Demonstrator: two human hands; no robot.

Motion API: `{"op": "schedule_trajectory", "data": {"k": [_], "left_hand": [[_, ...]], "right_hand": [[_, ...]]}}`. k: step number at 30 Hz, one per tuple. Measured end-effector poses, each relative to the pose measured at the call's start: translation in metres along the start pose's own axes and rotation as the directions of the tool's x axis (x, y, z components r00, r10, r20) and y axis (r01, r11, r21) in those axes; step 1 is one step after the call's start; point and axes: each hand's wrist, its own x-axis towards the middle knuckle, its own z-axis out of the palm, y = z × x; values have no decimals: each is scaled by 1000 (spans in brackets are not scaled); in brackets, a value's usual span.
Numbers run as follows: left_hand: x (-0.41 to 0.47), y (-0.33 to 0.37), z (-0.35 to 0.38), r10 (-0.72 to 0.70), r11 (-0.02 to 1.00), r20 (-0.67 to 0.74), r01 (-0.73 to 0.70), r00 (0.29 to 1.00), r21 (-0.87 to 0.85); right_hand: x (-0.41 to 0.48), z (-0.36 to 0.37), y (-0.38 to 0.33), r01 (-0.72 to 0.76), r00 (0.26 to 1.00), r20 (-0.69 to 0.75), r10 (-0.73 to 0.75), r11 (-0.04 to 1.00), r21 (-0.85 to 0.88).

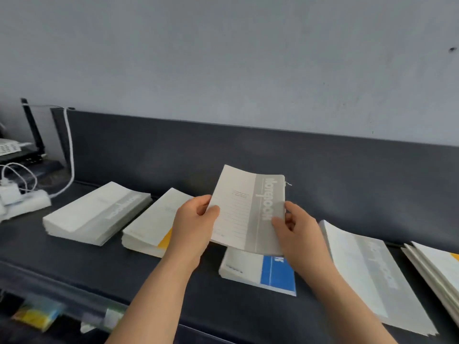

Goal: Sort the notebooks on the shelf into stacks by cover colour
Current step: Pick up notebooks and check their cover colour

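Note:
Both hands hold a small bundle of grey-banded notebooks (244,209) tilted up above the dark shelf (74,264). My left hand (195,223) grips its left edge and my right hand (295,228) grips its lower right corner. Under the bundle lies a stack with a blue band (275,274). At the left sit a grey-banded stack (96,214) and a yellow-banded stack (151,229), partly hidden by my left hand. To the right lie a grey-banded pile (367,271) and, at the frame edge, a fanned pile with a yellow band (437,266).
A white power strip with chargers and cables (22,197) sits at the shelf's left end, beside a black router (29,150). A dark back panel (248,150) rises behind the shelf. Below the front edge a lower level holds blurred colourful packets (37,314).

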Motion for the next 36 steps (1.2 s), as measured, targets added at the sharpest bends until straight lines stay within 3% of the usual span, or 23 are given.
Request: {"op": "schedule_trajectory", "data": {"k": [10,16,27,36], "left_hand": [[72,-24,-203,28,978,-113,-4,993,210],[104,-45,-276,62,935,-133,-11,989,354],[131,-80,-329,18,902,-135,42,991,431],[138,-109,-332,-57,923,-127,101,990,372]], "right_hand": [[23,207,-87,-9,992,123,11,1000,-14],[32,295,-113,-76,985,143,101,982,-171],[41,362,-131,-20,951,249,185,837,-547],[37,372,-125,74,955,262,139,745,-663]]}}
